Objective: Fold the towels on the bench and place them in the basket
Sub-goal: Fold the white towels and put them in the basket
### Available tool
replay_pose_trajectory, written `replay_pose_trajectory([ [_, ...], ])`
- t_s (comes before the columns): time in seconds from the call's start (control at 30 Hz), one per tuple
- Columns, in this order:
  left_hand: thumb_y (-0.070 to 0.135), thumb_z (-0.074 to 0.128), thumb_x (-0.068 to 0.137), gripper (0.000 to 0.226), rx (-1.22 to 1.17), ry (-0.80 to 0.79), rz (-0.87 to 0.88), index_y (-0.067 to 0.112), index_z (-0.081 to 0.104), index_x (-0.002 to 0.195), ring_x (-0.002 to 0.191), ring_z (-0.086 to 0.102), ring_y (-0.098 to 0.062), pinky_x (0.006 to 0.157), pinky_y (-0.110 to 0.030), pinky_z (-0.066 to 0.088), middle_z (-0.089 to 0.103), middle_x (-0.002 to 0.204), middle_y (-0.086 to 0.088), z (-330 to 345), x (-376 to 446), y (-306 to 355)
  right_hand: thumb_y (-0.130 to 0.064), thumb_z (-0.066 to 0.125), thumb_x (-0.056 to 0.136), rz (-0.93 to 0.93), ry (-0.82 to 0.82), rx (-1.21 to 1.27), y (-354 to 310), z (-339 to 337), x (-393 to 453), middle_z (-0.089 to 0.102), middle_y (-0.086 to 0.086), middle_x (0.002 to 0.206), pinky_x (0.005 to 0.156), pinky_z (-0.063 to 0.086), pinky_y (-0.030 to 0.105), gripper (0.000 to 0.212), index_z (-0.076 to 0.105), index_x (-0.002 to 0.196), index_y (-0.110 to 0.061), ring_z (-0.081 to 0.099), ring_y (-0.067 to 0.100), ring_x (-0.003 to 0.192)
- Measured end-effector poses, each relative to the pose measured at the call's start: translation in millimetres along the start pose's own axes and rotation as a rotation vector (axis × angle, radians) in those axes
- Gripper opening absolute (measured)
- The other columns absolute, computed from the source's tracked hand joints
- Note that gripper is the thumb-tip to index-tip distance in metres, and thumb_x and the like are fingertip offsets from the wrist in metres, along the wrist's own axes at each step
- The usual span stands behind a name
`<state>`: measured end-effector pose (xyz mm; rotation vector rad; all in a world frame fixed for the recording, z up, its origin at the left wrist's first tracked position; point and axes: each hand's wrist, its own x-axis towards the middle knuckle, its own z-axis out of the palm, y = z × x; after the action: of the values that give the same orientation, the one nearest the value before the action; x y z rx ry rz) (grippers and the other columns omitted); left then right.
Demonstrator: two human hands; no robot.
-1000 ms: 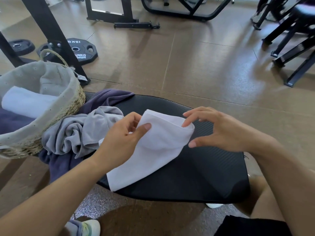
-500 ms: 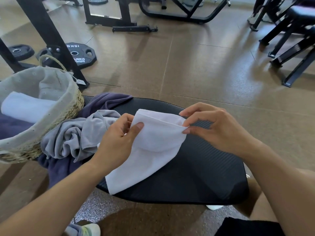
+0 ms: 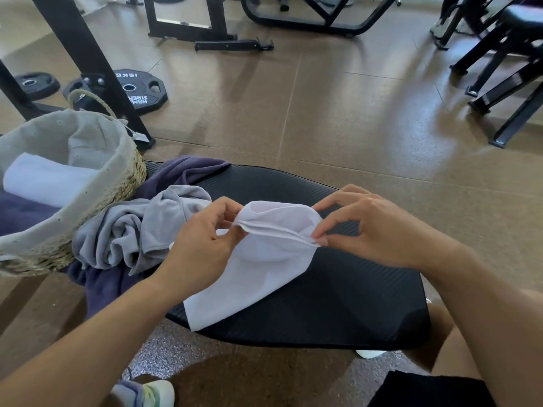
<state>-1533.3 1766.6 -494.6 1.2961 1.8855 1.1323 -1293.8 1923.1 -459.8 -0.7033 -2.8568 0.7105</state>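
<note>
A white towel (image 3: 264, 271) lies on the black padded bench (image 3: 352, 295), its far end lifted and doubled over. My left hand (image 3: 202, 248) pinches the left corner of that folded edge. My right hand (image 3: 370, 230) pinches the right corner. A crumpled grey towel (image 3: 138, 230) and a dark purple towel (image 3: 182, 174) lie heaped at the bench's left end. The woven basket (image 3: 123, 183) with a grey cloth liner stands at the left, holding a folded white towel (image 3: 44, 180) on a dark purple one (image 3: 20, 210).
Black weight plates (image 3: 141, 92) lie on the brown floor behind the basket, beside a black rack leg (image 3: 97, 69). More black machine frames (image 3: 499, 71) stand at the back and right. My shoe (image 3: 152, 392) is under the bench's near edge.
Both hands have brought the towel's lifted far edge down and together into a tighter doubled fold. My right hand has gone from open fingers to a pinch on the right corner.
</note>
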Motion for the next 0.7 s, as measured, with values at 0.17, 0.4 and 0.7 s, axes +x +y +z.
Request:
replay_pose_trajectory([
  [0.17,0.025,0.064,0.097,0.005,-0.002,-0.015,0.005,0.027,0.066,0.100,0.098,0.067,-0.008,0.091,-0.040,0.055,0.073,0.100,0.010,0.3,-0.7,1.5,-0.057,0.066,0.086,-0.024,0.047,-0.106,-4.2,1.1,1.1,0.062,-0.030,0.120,0.087,0.038,0.009,0.020,0.078,0.095,-0.045,0.048,0.001,0.121],
  [0.4,0.030,0.063,0.097,0.006,-0.037,-0.010,-0.015,0.026,0.066,0.100,0.096,0.070,-0.010,0.090,-0.044,0.055,0.075,0.097,0.008,1.6,-0.8,2.8,-0.040,0.067,0.093,-0.090,0.063,-0.145,-2.8,6.5,4.0,0.060,-0.025,0.130,0.110,0.039,0.033,0.010,0.076,0.093,-0.035,0.042,0.007,0.135],
  [0.7,0.055,0.055,0.090,0.028,-0.137,0.022,-0.122,0.028,0.064,0.097,0.092,0.070,-0.030,0.086,-0.061,0.051,0.075,0.094,-0.003,2.8,0.0,4.9,-0.036,0.044,0.104,-0.097,0.151,0.004,2.2,3.8,4.1,0.057,-0.014,0.138,0.113,0.036,0.025,0.021,0.061,0.104,-0.023,0.040,0.009,0.140],
])
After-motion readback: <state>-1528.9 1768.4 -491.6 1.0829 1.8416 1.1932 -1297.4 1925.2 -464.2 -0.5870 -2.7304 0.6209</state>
